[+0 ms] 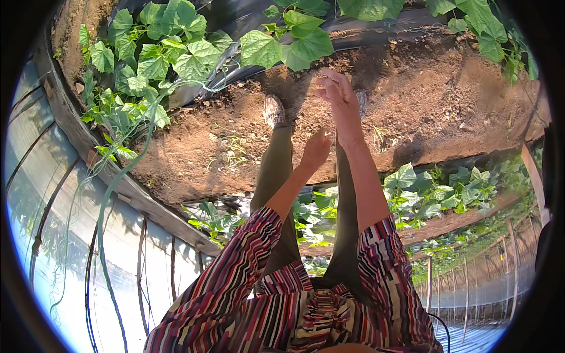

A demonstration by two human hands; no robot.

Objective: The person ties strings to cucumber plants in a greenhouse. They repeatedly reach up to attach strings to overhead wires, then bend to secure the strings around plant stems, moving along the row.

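Observation:
My right hand (pixel 342 103) reaches forward over the bare soil path (pixel 419 106), its fingers bent and spread, with nothing visible in them. Lower and to its left is my left hand (pixel 316 148), fingers curled inward; whether it holds something small is hidden. Both hands are in the air between my legs, apart from the plants. Ahead of them, broad cucumber-like leaves (pixel 304 46) hang over the near edge of black plastic mulch film (pixel 229 75). To the left, a leafy vine (pixel 154 66) grows beside green twine (pixel 152 117) that runs down toward the lower left.
A wooden board (pixel 145 192) edges the soil on the left, beside translucent plastic sheeting (pixel 57 145) with thin dark ribs. My patterned shoes (pixel 274 110) stand on the path. Another plant row (pixel 437 189) lies behind me, and upright poles (pixel 465 287) stand at lower right.

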